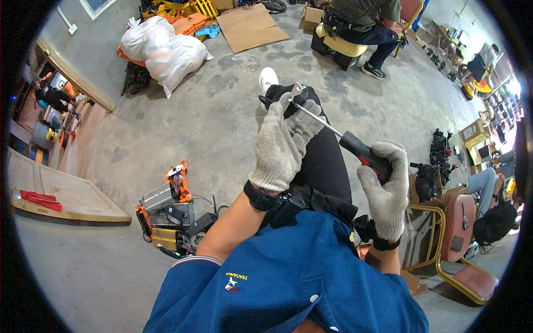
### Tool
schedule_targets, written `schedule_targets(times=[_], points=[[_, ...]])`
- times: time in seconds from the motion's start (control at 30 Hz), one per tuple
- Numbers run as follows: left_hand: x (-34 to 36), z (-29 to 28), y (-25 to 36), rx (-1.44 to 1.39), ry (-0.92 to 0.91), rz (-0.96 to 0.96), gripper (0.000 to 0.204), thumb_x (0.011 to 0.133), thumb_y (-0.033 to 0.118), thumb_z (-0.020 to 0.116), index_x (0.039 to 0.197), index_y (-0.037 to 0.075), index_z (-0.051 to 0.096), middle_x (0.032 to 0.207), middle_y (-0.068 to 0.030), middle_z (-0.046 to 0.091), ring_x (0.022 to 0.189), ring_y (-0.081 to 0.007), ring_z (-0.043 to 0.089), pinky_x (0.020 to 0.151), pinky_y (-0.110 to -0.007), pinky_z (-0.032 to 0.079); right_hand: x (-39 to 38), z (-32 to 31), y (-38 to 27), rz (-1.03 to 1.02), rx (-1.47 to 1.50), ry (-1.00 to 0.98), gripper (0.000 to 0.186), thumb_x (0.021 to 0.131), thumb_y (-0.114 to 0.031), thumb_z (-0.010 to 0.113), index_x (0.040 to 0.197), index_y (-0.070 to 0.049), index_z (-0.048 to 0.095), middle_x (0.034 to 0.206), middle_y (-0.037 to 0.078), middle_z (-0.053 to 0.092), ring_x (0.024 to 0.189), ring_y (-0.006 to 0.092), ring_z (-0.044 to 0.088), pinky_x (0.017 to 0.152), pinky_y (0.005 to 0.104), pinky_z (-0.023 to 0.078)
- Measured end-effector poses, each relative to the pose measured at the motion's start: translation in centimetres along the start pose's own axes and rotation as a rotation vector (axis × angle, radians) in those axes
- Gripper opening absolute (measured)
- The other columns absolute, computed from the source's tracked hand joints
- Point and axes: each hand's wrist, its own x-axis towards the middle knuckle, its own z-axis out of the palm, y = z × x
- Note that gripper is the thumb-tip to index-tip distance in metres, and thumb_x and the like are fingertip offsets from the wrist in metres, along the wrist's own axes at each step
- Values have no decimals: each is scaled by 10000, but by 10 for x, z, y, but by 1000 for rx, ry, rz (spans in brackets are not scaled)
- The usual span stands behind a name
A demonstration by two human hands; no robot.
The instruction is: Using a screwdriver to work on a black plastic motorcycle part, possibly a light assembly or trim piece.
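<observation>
My right hand (388, 186), in a light grey knit glove, is closed round the black and red handle of a screwdriver (363, 152). The steel shaft slants up and left, its tip by a small part with a silvery metal tab (297, 90). My left hand (280, 144), gloved alike, pinches that part between thumb and fingers above my dark trouser leg. A black piece lies behind the fingers, and I cannot tell whether it belongs to the part. Whether the tip sits in a screw is too small to see.
On the floor at left lies a pile of metal boxes and orange parts (172, 216). White sacks (164, 53) and flat cardboard (252, 26) lie farther off. One person sits on a yellow seat (344, 45) ahead. A pink-padded chair (462, 227) stands at right.
</observation>
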Motion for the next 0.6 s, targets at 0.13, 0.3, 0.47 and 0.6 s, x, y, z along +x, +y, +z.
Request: schedule_targets(times=[0.13, 0.3, 0.47, 0.6], points=[[-1, 1, 0, -21, -6, 16, 490, 1125, 366, 366, 1437, 0, 459, 1374, -320, 566, 1290, -414, 585, 1137, -562, 462, -8, 8, -2, 223, 106, 48, 406, 864, 40, 707, 1239, -22, 562, 1170, 73, 577, 1088, 165, 582, 984, 302, 487], [3, -4, -4, -19, 79, 28, 415, 1126, 281, 386, 1417, 2, 484, 1331, -278, 620, 1240, -390, 636, 1090, -532, 522, -13, 13, 6, 268, 123, 53, 439, 905, -11, 687, 1311, -14, 519, 1151, 88, 575, 887, 119, 599, 793, 271, 534], [3, -3, -1, 29, 101, 33, 395, 1127, 260, 381, 1416, 12, 487, 1333, -262, 626, 1244, -374, 638, 1087, -525, 530, -5, 13, -2, 450, 213, 21, 460, 919, -71, 681, 1336, -11, 497, 1152, 102, 580, 822, 112, 599, 723, 266, 536], [5, -7, -3, 5, 88, 48, 379, 1129, 244, 374, 1413, 21, 490, 1334, -253, 628, 1240, -363, 645, 1091, -521, 527, -4, 18, 0, 540, 290, 30, 456, 943, -82, 647, 1356, -5, 471, 1115, 122, 589, 784, 129, 616, 681, 277, 541]])
